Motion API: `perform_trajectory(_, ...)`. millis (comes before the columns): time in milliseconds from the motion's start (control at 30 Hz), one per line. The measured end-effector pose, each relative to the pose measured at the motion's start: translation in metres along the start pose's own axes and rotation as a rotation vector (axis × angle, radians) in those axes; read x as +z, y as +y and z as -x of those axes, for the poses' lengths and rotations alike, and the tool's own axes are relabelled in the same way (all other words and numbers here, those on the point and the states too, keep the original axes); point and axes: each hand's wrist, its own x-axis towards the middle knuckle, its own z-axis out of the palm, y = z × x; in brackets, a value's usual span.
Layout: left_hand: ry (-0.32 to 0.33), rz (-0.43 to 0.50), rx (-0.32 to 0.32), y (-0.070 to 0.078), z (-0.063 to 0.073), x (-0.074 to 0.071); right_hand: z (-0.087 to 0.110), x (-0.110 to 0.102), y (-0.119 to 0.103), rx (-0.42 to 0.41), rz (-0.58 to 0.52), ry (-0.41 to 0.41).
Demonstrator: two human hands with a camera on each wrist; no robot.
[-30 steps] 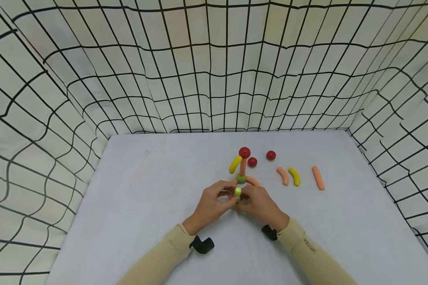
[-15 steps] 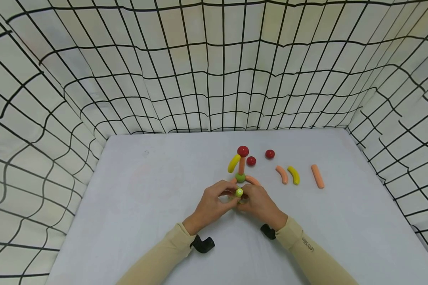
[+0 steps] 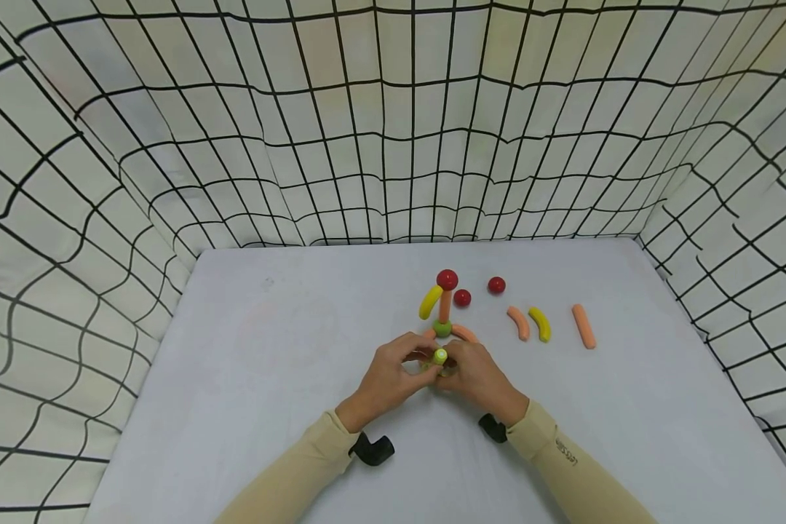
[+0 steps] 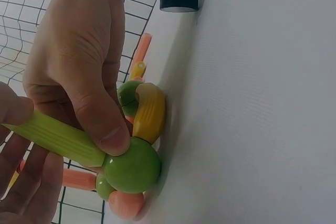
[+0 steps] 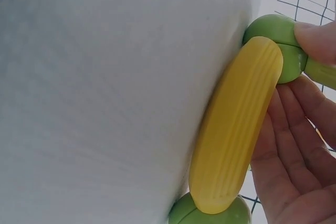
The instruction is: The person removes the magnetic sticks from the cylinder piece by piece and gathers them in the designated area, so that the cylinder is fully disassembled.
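Note:
My left hand (image 3: 389,371) and right hand (image 3: 483,378) meet over the near part of a figure built from toy balls and sticks. A light green ribbed stick (image 4: 60,139) rises from a green ball (image 4: 132,165), and my left fingers pinch it near its upper end. At the joint, my right thumb and fingers grip that ball. From the ball a curved yellow stick (image 5: 236,124) runs low along the table to another green ball (image 5: 210,211). Farther back the figure has a small green ball (image 3: 442,328), curved orange sticks, a straight orange stick (image 3: 445,306) and a red ball (image 3: 447,279).
To the right lie a curved orange stick (image 3: 519,323), a curved yellow stick (image 3: 540,324) and a straight orange stick (image 3: 584,326). Two loose red balls, one by the figure (image 3: 462,298), the other farther right (image 3: 496,285), lie behind. Black-and-white netting (image 3: 399,156) borders the white table.
The light green stick's top has shifted slightly to the right and nearer. Both hands keep their grip in nearly the same place; the loose pieces lie as before.

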Motion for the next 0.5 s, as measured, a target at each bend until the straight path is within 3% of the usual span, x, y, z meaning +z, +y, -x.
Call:
perform_trajectory(267,0.001,0.006,-0.026,0.0016,-0.0002,-0.0013,0.0004,0.0002,-0.0003,0.013,-0.011,-0.013)
perform_trajectory(500,0.007,-0.007,-0.002,0.0005,0.0003,-0.0009,-0.0001,-0.0006,-0.0016,0.012,-0.003,-0.012)
